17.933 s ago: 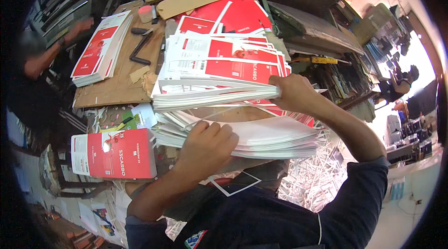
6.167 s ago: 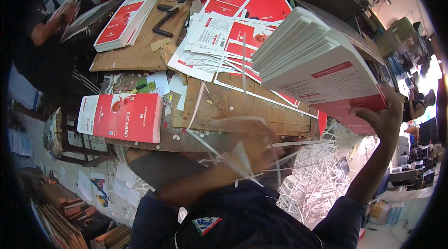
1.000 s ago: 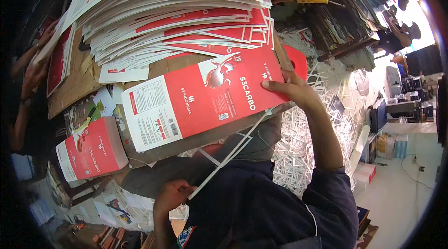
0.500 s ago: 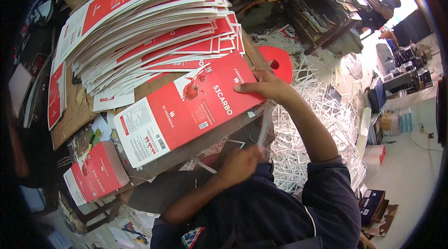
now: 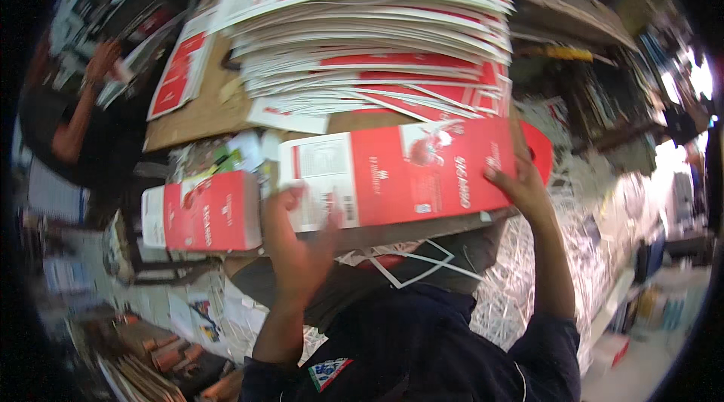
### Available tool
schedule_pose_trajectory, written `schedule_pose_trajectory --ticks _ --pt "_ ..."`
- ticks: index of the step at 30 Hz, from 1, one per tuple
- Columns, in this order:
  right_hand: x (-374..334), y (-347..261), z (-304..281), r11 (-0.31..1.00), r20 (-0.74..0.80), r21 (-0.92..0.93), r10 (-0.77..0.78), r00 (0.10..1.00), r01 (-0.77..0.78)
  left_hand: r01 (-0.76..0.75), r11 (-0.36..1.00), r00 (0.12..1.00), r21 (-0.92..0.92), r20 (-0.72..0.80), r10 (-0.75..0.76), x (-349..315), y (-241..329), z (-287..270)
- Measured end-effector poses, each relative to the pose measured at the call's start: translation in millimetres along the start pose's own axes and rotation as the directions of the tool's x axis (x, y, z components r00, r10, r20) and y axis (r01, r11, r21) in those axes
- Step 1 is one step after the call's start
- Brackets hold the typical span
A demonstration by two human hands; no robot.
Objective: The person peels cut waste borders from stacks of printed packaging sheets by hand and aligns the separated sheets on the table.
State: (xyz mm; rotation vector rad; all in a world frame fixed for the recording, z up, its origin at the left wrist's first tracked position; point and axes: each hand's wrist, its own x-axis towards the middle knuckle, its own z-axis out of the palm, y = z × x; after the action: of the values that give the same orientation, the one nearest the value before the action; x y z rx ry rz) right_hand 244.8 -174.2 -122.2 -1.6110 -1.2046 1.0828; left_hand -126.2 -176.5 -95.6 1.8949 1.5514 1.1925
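Note:
A red-and-white printed carton sheet (image 5: 392, 176) lies lengthwise along the near table edge; whether it is one sheet or several is unclear. My right hand (image 5: 520, 179) grips its right end, thumb on top and fingers beyond the far edge. At the sheet's left end is my left hand (image 5: 298, 251), fingers spread and slightly blurred, holding nothing I can see. Just left of that hand stands a neat pile of trimmed carton sheets (image 5: 215, 213). Below the sheet, a bent white paper offcut (image 5: 411, 270) hangs over my lap.
Behind the sheet rises a tall stack of untrimmed printed sheets (image 5: 369, 25) on a brown board (image 5: 181, 129). A red object with a hole (image 5: 539, 147) sits beyond my right hand. White paper strips (image 5: 520, 274) cover the floor at right. Another person's arm (image 5: 75, 119) shows at far left.
My left hand has let go of a white strip and moved left to the sheet's left end. My right hand still holds the right end. The view has turned and shifted.

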Motion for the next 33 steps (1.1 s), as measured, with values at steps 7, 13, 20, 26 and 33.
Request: schedule_pose_trajectory --ticks 7,13,20,26,33 --pt "-14 27 -9 0.984 -0.162 -0.131 -0.138 0.977 0.118 0.539 0.754 0.837 -0.375 0.339 -0.43 34 -78 -32" --pt "-5 81 -34 0.933 -0.236 -0.14 -0.357 0.904 0.332 0.466 0.726 0.884 -0.506 0.278 -0.374 23 -60 -50" --pt "9 136 -47 0.897 -0.268 -0.268 -0.42 0.867 0.351 0.194 0.821 0.981 -0.536 0.112 -0.159 30 -80 -41" --pt "10 116 -18 0.961 -0.236 -0.217 -0.222 0.946 0.171 0.013 0.937 0.999 -0.349 0.035 -0.001 27 -85 -41" --pt "-26 -8 83 0.999 -0.022 0.013 -0.051 0.998 0.051 0.268 0.811 0.949 -0.521 -0.001 -0.315 31 -83 -155"
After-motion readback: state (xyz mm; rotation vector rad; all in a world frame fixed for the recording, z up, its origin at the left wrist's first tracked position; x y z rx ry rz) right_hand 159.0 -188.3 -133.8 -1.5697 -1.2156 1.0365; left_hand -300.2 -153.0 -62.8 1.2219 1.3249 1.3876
